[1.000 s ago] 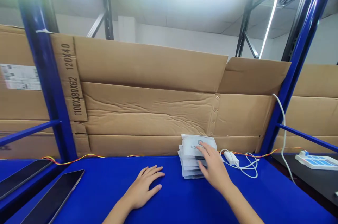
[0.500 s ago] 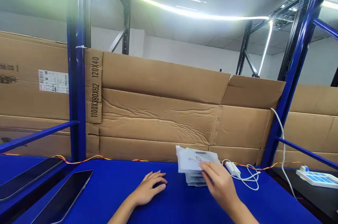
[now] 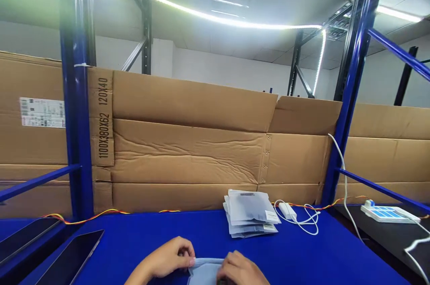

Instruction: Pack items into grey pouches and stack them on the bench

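Note:
At the bottom edge of the view my left hand (image 3: 168, 260) and my right hand (image 3: 242, 269) both pinch a pale grey-blue plastic pouch (image 3: 204, 271) lying on the blue table (image 3: 134, 240). Each hand grips one side of it, fingers curled. The pouch is partly cut off by the frame. Behind the hands, a stack of several similar grey pouches (image 3: 250, 212) rests on the table near the cardboard wall.
A white charger with coiled cable (image 3: 295, 215) lies right of the stack. Two dark tablets (image 3: 72, 256) lie at the left. A cardboard wall (image 3: 188, 151) backs the table, between blue rack posts (image 3: 75, 97). A white and blue keypad device (image 3: 389, 213) sits far right.
My right hand lifted the top pouch off the stack and drew it toward me. My left hand left the table and took hold of the pouch's other side.

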Demonstrator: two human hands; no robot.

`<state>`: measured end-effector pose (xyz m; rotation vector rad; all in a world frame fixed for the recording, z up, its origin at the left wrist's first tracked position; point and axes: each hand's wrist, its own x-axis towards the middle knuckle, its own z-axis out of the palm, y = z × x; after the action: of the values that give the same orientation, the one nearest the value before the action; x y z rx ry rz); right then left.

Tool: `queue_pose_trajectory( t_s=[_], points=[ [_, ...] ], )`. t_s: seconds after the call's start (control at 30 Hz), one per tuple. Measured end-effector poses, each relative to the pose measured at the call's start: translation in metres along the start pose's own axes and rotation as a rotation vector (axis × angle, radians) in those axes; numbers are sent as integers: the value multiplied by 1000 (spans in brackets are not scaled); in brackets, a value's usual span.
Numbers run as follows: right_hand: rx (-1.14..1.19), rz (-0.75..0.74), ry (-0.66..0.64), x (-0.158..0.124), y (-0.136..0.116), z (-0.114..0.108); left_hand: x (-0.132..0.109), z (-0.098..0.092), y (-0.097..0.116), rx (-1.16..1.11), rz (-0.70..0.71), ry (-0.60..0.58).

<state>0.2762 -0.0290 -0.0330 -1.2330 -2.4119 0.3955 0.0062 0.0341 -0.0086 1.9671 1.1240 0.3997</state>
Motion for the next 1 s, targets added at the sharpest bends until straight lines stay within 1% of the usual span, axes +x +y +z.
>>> queue_pose_trajectory(
  t_s=[0.07,0.13,0.23,0.3,0.37,0.43,0.53,0.67,0.73,0.8,0.87,0.9,0.93,1.0],
  points=[
    [34,64,46,7,0,-17,-1,4,-1,23,-10,56],
    [120,154,11,9,2,-27,0,12,2,32,-7,137],
    [274,212,-100,9,8,-27,8,30,8,-11,5,277],
    [364,203,-122,7,14,-23,17,44,13,-75,18,320],
    [484,167,-112,7,19,-16,26,59,16,-157,27,300],
    [622,129,-68,7,22,-7,32,71,17,-240,22,223],
    [709,125,33,9,21,6,33,78,16,-307,-9,132],
    [661,208,110,10,14,15,22,72,20,-367,-4,83],
    [615,247,134,10,10,15,17,68,26,-330,10,57],
    [566,253,135,11,7,12,14,64,33,-243,36,74],
    [553,257,129,10,6,8,14,54,35,-164,76,134],
    [566,268,129,9,6,6,14,46,34,-139,93,183],
    [587,288,133,7,7,4,13,37,30,-131,101,248],
    [641,333,139,4,8,0,11,17,19,-167,67,396]
  ],
)
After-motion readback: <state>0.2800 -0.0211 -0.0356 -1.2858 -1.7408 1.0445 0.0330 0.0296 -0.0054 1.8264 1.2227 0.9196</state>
